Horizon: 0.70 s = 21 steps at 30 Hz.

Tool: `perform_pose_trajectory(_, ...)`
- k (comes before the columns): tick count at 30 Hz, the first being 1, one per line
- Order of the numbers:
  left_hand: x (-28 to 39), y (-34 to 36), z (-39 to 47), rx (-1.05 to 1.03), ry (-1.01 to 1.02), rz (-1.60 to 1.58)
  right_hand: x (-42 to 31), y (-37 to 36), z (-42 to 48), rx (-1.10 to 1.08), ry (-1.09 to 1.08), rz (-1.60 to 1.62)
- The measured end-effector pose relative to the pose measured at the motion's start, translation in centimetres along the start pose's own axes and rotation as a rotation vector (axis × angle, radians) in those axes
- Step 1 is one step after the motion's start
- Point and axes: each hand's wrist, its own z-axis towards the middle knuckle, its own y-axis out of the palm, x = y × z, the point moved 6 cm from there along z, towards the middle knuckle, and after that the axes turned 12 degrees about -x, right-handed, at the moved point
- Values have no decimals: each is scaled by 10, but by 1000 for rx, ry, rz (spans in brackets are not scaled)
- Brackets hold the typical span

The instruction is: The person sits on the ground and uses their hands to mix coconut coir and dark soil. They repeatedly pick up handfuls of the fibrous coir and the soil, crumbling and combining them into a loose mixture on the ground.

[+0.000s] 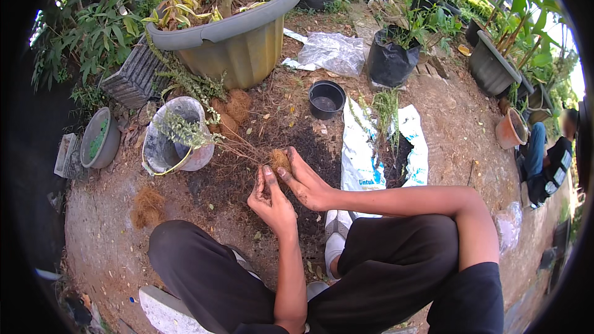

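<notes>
A thin-stemmed leafy plant (241, 148) lies almost level above the soil, its small pale-green leaves reaching left over a bucket. Around its base sits a brown wad of coconut fibre (280, 159). My right hand (308, 184) cups the wad, thumb and fingers pressed to its near and right sides. My left hand (274, 201) pinches at the plant's base, just left of the wad; its fingertips partly hide what lies between them. Both hands are smeared with soil. Dark loose soil and roots (218, 190) cover the ground beneath.
A dirty bucket (202, 160) stands left, near coir clumps (147, 207). Ahead are a large planter (232, 57), a small black pot (327, 113) and an open white sack (364, 167) with soil and a fern. A black plant bag (392, 62) stands beyond. A person (550, 162) sits far right.
</notes>
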Motion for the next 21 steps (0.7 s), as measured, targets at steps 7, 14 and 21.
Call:
perform_pose_trajectory(7, -5, 5, -2, 44, -37, -77, 0, -1, 1, -3, 82, -4)
perform_pose_trajectory(14, -9, -7, 1, 141, -78, -181, -21, -2, 2, 51, 29, -17)
perform_pose_trajectory(21, -11, -11, -2, 206, -52, -122, -6, 10, 6, -39, -37, -88)
